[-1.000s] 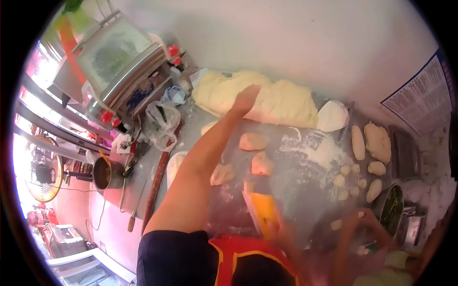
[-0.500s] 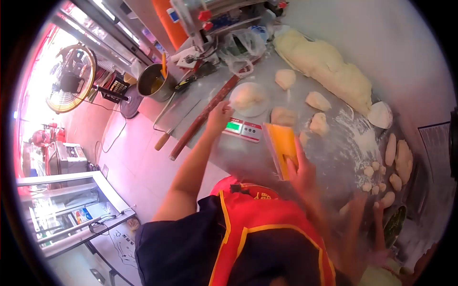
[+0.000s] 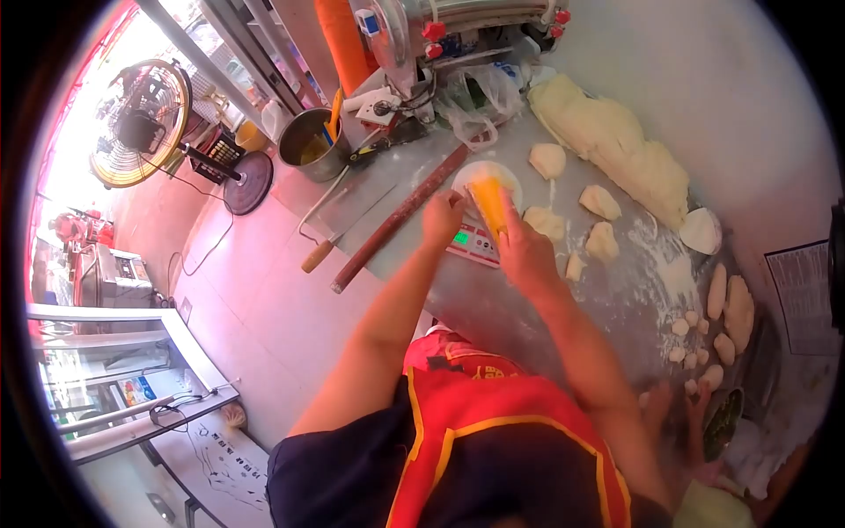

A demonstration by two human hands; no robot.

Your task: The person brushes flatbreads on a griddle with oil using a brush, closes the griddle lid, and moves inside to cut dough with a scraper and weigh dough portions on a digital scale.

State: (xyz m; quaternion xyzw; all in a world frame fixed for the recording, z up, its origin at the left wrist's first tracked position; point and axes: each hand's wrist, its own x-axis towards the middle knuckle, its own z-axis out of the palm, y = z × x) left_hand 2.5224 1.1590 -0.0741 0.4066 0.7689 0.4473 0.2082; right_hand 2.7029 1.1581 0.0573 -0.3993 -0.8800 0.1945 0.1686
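Observation:
My right hand [image 3: 526,253] grips a yellow dough scraper [image 3: 489,201], its blade end over the round white plate [image 3: 511,174] of a kitchen scale [image 3: 480,247]. The scraper mostly hides what lies on that plate. At the plate's left edge is my left hand [image 3: 443,218], fingers drawn together; whatever they pinch, if anything, is too small to tell. The scale's green display [image 3: 460,238] is lit. Just right of the scale lies a flattened dough piece [image 3: 544,223]. Further dough pieces [image 3: 600,202] sit beyond it on the metal table.
A long dough slab [image 3: 616,150] lies by the wall. Left of the scale are a dark red rolling pin [image 3: 400,220] and a wooden-handled tool [image 3: 319,255]. A metal pot [image 3: 312,158] stands behind. Another person's hand [image 3: 697,414] is at lower right, near small dough balls [image 3: 679,326].
My right hand has moved up and left, bringing the scraper from in front of the scale to over its plate. My left hand stays at the plate's left side. The view has shifted slightly.

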